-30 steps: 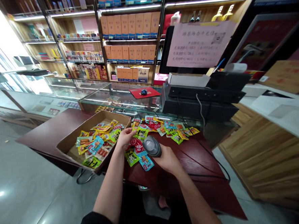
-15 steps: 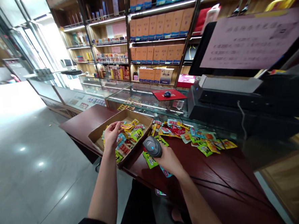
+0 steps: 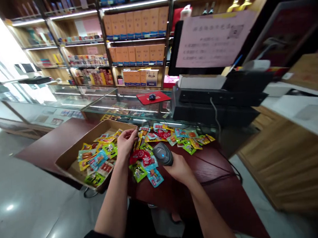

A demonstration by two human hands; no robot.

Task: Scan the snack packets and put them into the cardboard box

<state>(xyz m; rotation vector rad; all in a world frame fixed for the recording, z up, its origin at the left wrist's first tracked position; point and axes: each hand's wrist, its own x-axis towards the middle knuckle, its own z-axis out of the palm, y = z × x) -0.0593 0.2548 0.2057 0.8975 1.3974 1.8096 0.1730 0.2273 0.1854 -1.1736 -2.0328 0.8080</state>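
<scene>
Right fingers (image 3: pixel 174 169) wrapped round scanner (image 3: pixel 162 154); left fingers (image 3: pixel 131 133) curled.

1. The left hand (image 3: pixel 126 142) is away from the middle of the box (image 3: pixel 68 164), at its right rim, near the table packets (image 3: pixel 142 156).
2. The scanner (image 3: pixel 162 154) shows a blue light, unseen a second ago.

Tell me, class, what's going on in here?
A person's right hand holds a scanner above a dark red table. The left hand is at the edge of a cardboard box with snack packets inside; whether it grips one is unclear. More packets lie on the table, beside the box.
</scene>
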